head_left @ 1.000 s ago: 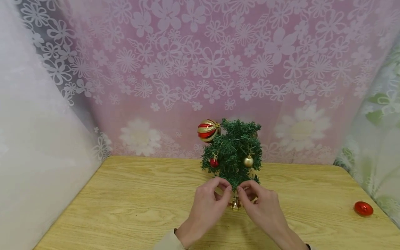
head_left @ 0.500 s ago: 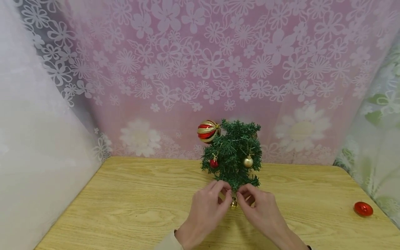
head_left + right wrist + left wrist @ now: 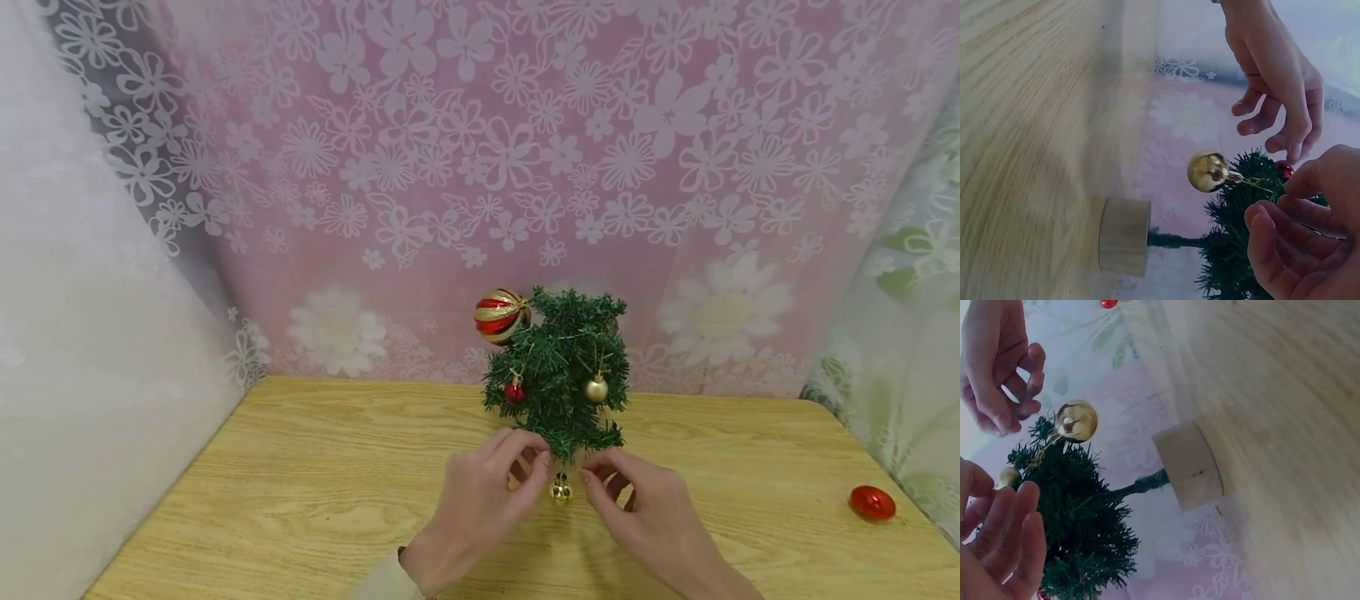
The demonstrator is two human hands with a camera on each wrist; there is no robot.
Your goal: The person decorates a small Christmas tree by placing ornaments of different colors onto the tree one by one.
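Observation:
A small green artificial Christmas tree stands on the table, its round wooden base showing in the wrist views. From a low front branch hangs a shiny gold bauble on a thin gold string. To its left is my left hand, fingers loosely curved, holding nothing. My right hand is just right of the bauble, likewise empty, thumb and fingers relaxed. A small red bauble, a pale gold bauble and a larger red-and-gold striped bauble hang higher on the tree.
A shiny red ornament lies on the wooden table near its right edge. Behind the tree hangs a pink flowered curtain, and pale fabric closes off the left side.
Both hands have let go at the gold bauble's string and moved apart, left hand leftward, right hand rightward. The gold bauble now hangs freely from the branch.

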